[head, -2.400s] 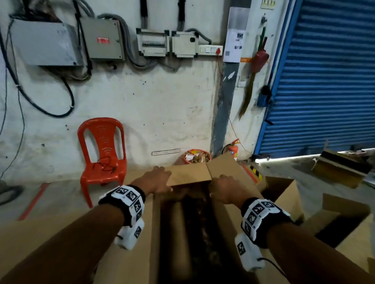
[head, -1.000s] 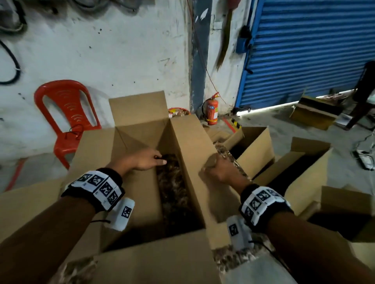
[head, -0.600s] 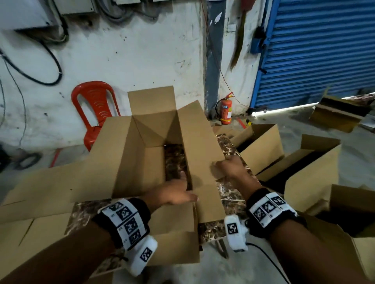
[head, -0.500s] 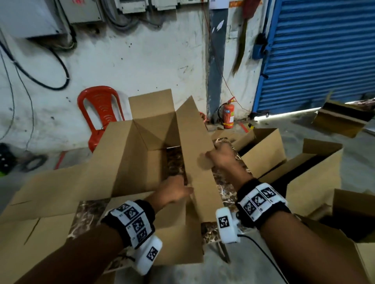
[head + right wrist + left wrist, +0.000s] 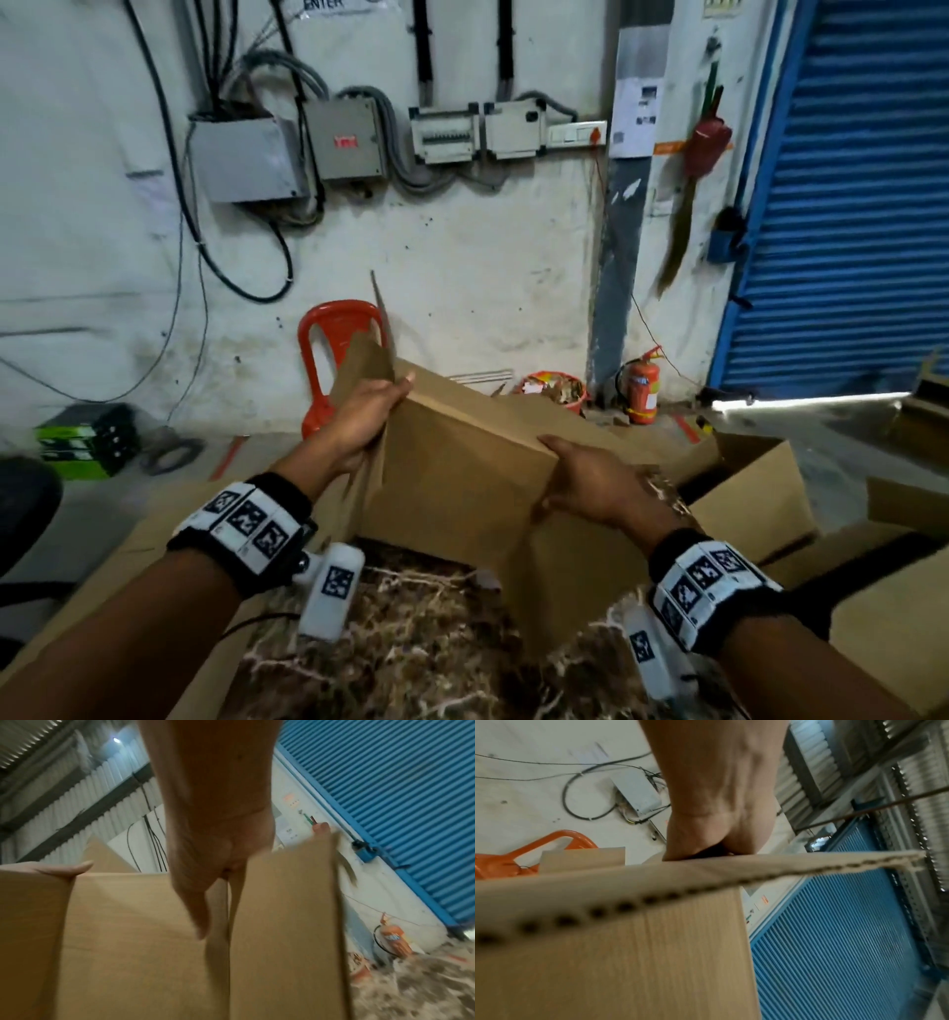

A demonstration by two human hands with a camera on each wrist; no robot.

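Note:
A plain brown cardboard box is tilted up over a marbled brown table, one flat side facing me. My left hand grips its upper left edge, thumb on top; the left wrist view shows that hand curled over the corrugated edge of the box. My right hand holds the box's right corner. In the right wrist view its thumb lies on the near face of the box and a fingertip hooks over the far edge. The box's inside is hidden.
Open cartons stand to the right, flat cardboard sheets to the left. Behind the box are a red plastic chair, an orange bin of scraps, a fire extinguisher and a blue roller shutter.
The box stood open on the table with its flaps spread. Both hands have since taken its edges and tipped it up, so a closed side faces me. My view has risen.

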